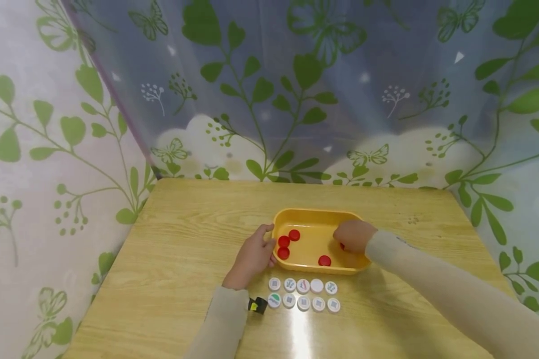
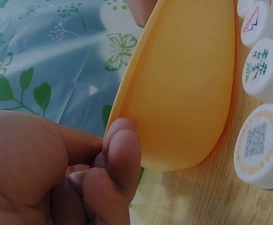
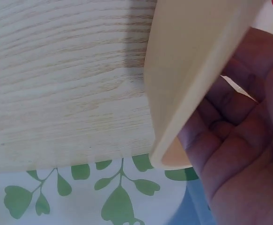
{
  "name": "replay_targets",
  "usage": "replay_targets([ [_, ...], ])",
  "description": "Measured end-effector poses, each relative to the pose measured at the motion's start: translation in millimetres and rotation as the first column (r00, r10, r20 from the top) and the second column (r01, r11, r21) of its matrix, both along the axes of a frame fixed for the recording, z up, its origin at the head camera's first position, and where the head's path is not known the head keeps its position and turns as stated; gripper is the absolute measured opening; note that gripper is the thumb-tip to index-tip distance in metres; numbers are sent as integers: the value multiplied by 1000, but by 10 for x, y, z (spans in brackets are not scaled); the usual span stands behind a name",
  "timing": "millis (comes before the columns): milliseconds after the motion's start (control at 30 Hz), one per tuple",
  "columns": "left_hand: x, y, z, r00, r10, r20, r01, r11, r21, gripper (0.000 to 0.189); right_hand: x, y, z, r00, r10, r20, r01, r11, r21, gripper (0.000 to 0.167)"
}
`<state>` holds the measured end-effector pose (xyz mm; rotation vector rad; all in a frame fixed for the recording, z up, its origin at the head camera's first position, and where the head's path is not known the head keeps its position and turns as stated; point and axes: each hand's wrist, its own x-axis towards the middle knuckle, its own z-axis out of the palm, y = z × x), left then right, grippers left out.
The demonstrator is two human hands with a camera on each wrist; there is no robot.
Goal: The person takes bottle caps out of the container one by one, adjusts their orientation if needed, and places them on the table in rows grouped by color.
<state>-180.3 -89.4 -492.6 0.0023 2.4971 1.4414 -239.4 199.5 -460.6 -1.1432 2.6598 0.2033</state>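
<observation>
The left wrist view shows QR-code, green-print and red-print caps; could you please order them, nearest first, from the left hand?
1. QR-code cap, lower right.
2. Green-print cap, mid right.
3. Red-print cap, upper right.

A wooden table (image 1: 184,224) with pale grain carries a yellow tray (image 1: 312,239) with rounded corners. Just in front of the tray lie ten white caps (image 1: 303,285) — two rows of five, mostly printed — and a bright glare streaks the wood below them.

Dressed in long, pale beige sleeves (image 1: 435,284); wearing on the left a small black piece (image 1: 259,305) marked with yellow.
</observation>
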Motion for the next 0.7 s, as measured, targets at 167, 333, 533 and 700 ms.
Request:
replay_targets([
  [167,16,9,-5,1000,-5,-12,5,1000,-3,47,-4,31,-46,1000,-28,0,28,999,21,25],
  [333,17,26,1,1000,-12,-13,12,1000,-19,48,6,25,-86,999,-31,4,31,999,13,25],
  [533,0,26,8,999,-10,-42,8,999,-39,47,-39,41,-19,1000,-2,-13,3,1000,21,23],
  [700,22,8,10,999,6,-48,-7,999,-34,47,-117,50,96,992,-19,123,18,1000,5,15],
])
